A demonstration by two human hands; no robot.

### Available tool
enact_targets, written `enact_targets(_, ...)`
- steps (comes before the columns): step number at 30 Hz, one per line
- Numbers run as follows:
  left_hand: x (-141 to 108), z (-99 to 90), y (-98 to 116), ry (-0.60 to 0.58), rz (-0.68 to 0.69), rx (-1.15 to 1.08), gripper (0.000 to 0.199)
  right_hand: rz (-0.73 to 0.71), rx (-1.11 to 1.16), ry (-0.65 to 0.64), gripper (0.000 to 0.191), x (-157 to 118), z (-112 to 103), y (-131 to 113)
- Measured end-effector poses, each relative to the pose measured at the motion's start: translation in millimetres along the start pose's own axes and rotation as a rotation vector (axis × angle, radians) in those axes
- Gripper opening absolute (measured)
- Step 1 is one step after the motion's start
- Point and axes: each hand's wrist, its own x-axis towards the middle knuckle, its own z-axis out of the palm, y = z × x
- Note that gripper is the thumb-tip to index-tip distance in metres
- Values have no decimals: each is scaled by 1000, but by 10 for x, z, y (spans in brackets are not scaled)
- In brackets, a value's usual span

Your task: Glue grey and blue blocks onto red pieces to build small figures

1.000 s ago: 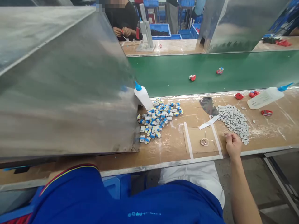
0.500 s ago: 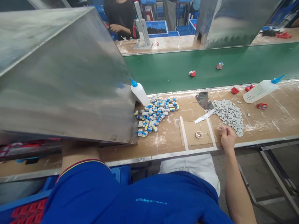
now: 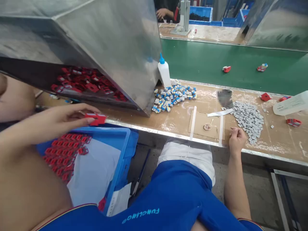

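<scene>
My left hand (image 3: 68, 118) is closed on a small red plastic toy car part (image 3: 98, 119), pinched between thumb and fingers over the rim of a blue crate (image 3: 126, 141). Rows of similar red parts (image 3: 64, 150) and a white sheet (image 3: 96, 170) lie in that crate. At the bench's front edge, my right hand (image 3: 237, 139) is closed in a pinch; whatever it may hold is hidden. Beside it are a heap of small grey pieces (image 3: 250, 120) and a taped cardboard square (image 3: 202, 128) bearing a small round dish (image 3: 207, 126) with a thin white stick.
A slanted metal hopper (image 3: 115, 48) full of red parts (image 3: 89, 81) stands on the left. White-and-blue blocks (image 3: 172, 96) lie beside a white squeeze bottle (image 3: 164, 73). Another bottle (image 3: 291, 104) lies at right. Beyond runs a green conveyor (image 3: 197, 61); a co-worker's hand (image 3: 162, 13) shows behind.
My left arm has come out from under the hopper, and the hand now shows with a red part over the crate. The view has swung left. My right hand stays closed by the grey pieces.
</scene>
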Motion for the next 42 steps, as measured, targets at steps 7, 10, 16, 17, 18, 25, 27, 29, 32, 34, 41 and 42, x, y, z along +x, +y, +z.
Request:
enact_targets(7,-281,529,1115,-161,646,-180,41,-9,131,72,60,29,16,-90)
enact_targets(10,-62,570,1627,-240,861,-213,37,-6,176,72,55,-208,1,-310)
enact_targets(16,354,678,2304,-351,1094,-255,36,-371,500,-446,35,-820,24,-1165)
enact_targets(17,411,729,2369,-347,1115,-268,36,-416,495,-504,39,-846,31,-1284)
enact_targets(18,464,791,2417,-346,1134,-291,35,-450,470,-537,39,-851,36,-1380)
enact_targets(25,628,1479,2411,-389,989,-832,29,-580,221,-415,39,-853,106,-1490)
enact_targets(27,561,1728,2408,-312,859,-1031,31,-577,164,-319,44,-901,163,-1447)
enact_targets(29,456,1954,2426,-264,774,-1132,41,-563,94,-244,48,-943,227,-1405)
enact_targets(32,319,2195,2449,-251,692,-1195,62,-589,31,-218,47,-985,323,-1360)
enact_targets(34,297,2293,2440,-244,645,-1227,62,-626,34,-245,45,-1004,379,-1341)
enact_targets(41,555,2608,2368,-318,631,-1256,61,-624,139,-411,45,-973,304,-1131)
enact_targets(42,591,2670,2372,-317,620,-1249,65,-564,155,-371,41,-939,266,-1052)
